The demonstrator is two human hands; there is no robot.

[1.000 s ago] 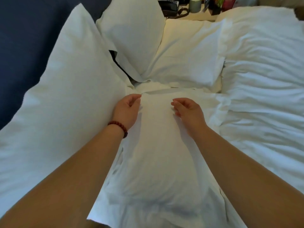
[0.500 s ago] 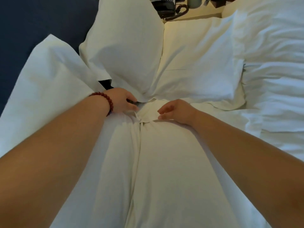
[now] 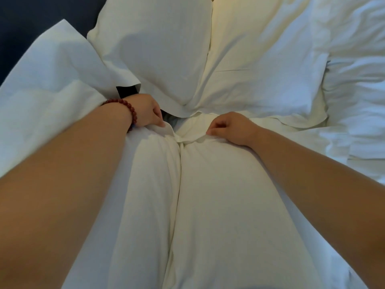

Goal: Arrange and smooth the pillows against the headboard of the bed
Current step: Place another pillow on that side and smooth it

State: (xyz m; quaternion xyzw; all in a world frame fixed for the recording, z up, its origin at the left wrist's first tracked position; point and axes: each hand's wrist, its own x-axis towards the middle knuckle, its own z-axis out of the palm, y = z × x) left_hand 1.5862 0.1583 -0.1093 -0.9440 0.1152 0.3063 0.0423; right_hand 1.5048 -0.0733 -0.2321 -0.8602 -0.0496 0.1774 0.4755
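i saw the left hand (image 3: 145,110) and right hand (image 3: 231,127) each pinching the loose flap at the far end of the pillow (image 3: 208,205), fingers curled on the cloth. the pillow lay lengthwise by the bed's head edge, near the headboard (image 3: 31,17), its far end just beside 2 others: a propped pillow (image 3: 158,49) and a flat pillow (image 3: 260,59).

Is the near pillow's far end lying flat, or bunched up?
Bunched. The left hand and right hand pinch folds of the pillow; a crease runs down its middle.

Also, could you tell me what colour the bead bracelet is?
The bracelet is dark red; head view.
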